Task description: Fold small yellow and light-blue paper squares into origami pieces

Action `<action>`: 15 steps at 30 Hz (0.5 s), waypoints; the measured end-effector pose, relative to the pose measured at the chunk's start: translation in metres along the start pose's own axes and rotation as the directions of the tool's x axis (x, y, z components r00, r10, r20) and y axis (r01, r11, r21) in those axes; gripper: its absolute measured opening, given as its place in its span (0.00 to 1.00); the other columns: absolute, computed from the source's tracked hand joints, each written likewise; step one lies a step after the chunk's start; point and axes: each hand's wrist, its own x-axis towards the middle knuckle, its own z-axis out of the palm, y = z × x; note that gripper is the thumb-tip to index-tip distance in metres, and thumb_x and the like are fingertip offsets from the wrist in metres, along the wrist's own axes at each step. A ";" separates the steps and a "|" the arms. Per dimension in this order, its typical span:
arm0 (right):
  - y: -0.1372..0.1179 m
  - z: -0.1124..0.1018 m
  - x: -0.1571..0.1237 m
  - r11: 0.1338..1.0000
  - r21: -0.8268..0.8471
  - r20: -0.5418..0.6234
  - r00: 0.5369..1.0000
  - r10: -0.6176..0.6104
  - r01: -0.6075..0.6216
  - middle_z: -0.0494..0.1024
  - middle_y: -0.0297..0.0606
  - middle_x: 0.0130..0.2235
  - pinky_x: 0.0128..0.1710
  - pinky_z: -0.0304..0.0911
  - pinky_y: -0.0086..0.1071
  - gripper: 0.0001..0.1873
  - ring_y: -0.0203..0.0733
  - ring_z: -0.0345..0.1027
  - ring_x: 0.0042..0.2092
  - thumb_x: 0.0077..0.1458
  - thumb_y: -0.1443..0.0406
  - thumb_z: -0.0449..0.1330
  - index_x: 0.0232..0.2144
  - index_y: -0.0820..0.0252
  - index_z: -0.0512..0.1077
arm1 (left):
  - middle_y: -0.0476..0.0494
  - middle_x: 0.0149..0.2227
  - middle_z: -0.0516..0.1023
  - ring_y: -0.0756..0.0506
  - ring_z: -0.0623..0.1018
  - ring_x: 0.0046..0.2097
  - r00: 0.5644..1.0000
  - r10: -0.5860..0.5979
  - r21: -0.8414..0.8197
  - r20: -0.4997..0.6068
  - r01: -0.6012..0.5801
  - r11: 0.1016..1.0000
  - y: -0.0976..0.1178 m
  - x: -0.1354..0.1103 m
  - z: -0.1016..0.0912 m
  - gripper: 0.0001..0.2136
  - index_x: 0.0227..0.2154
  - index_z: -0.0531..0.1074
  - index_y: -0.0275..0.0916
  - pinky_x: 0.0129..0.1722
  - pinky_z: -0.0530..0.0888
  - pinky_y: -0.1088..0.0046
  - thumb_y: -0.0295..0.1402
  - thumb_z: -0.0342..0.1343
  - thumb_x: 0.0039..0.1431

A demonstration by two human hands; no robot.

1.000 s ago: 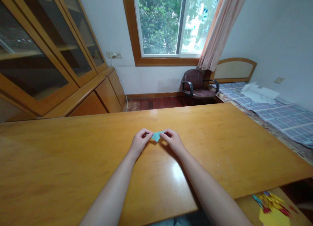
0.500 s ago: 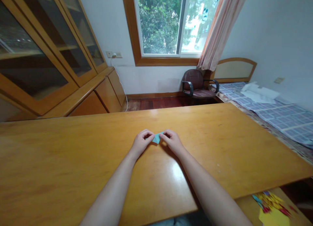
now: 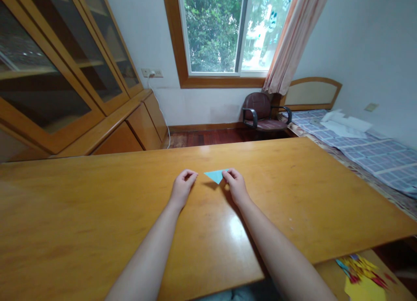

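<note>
A small light-blue piece of paper point(image 3: 214, 176), folded into a triangle, is pinched at its right corner by my right hand point(image 3: 235, 184). It is held just above the wooden table point(image 3: 97, 214), where its shadow falls below it. My left hand point(image 3: 183, 189) is apart from the paper, to its left. Its thumb and index fingertips are pressed together, and nothing shows between them.
Below the table's right front edge, yellow paper point(image 3: 363, 289) lies with several colourful small pieces on a lower surface. Beyond the table stand an armchair point(image 3: 260, 112), a bed point(image 3: 374, 149) and a glass-fronted cabinet point(image 3: 81, 81).
My left hand has let go of the paper and drawn back to the left. My right hand has shifted slightly right and up with the paper, which now shows its full triangle.
</note>
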 end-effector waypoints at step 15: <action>0.000 0.003 -0.004 0.999 -0.031 0.178 0.984 -0.006 0.011 0.71 0.32 0.24 0.29 0.60 0.28 0.16 0.36 0.63 0.28 0.52 0.54 0.61 0.24 0.60 0.72 | 0.44 0.35 0.79 0.44 0.77 0.38 0.976 0.071 0.018 0.204 -0.076 0.997 0.019 -0.007 0.006 0.12 0.33 0.78 0.38 0.40 0.72 0.70 0.41 0.60 0.53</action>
